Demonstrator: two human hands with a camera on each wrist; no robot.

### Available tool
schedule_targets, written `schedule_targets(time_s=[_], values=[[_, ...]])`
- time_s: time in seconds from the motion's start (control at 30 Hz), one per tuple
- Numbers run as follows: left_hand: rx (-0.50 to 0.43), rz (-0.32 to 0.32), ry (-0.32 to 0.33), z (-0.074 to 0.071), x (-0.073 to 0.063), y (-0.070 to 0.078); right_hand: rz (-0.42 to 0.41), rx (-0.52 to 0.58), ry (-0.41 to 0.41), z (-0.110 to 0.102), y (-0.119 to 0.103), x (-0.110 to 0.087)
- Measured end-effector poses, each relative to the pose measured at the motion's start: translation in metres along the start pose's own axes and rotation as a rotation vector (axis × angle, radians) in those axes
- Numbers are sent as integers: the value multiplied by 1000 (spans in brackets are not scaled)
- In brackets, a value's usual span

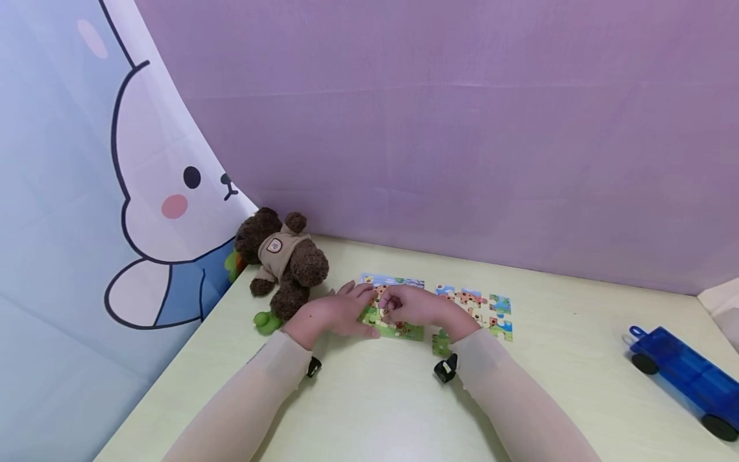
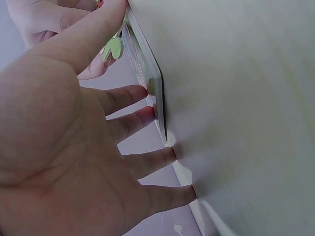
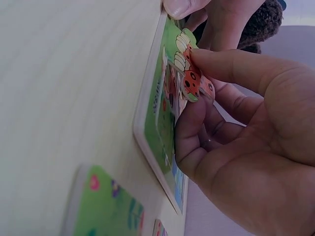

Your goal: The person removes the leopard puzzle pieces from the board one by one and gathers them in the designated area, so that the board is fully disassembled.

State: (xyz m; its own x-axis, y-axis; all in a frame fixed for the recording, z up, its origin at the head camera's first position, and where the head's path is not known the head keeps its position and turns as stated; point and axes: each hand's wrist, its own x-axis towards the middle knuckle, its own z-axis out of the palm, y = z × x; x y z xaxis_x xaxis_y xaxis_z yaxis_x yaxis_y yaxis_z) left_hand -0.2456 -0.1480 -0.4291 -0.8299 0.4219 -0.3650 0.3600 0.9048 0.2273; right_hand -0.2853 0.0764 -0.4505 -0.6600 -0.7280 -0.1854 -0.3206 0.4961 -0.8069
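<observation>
A puzzle board (image 1: 412, 332) with a green and blue picture lies flat on the table. Between thumb and fingers, my right hand (image 1: 412, 305) pinches a puzzle piece (image 3: 191, 81) printed with red, black-spotted shapes and green, held tilted just above the board. My left hand (image 1: 340, 312) rests at the board's left side, its fingers spread and straight. In the left wrist view, fingertips (image 2: 147, 115) touch the board's edge and the table. Loose puzzle pieces (image 1: 501, 305) lie to the right of the board, partly hidden by my right forearm.
A brown teddy bear (image 1: 308, 263) in a beige shirt lies at the back left, beside a small green toy (image 1: 267, 322). Far right stands a blue toy car (image 1: 684, 372). A purple cloth (image 1: 439, 147) hangs behind the table.
</observation>
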Motion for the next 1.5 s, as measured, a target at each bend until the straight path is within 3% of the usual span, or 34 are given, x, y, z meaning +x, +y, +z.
schedule_targets(time_s=[0.6, 0.83, 1.5], values=[[-12, -9, -10, 0, -1, 2, 12, 30, -22, 0, 1, -1], [-11, -7, -5, -1, -2, 3, -25, 56, -25, -4, 4, -2], [-13, -18, -8, 0, 0, 1, -31, 137, 30, -8, 8, -10]])
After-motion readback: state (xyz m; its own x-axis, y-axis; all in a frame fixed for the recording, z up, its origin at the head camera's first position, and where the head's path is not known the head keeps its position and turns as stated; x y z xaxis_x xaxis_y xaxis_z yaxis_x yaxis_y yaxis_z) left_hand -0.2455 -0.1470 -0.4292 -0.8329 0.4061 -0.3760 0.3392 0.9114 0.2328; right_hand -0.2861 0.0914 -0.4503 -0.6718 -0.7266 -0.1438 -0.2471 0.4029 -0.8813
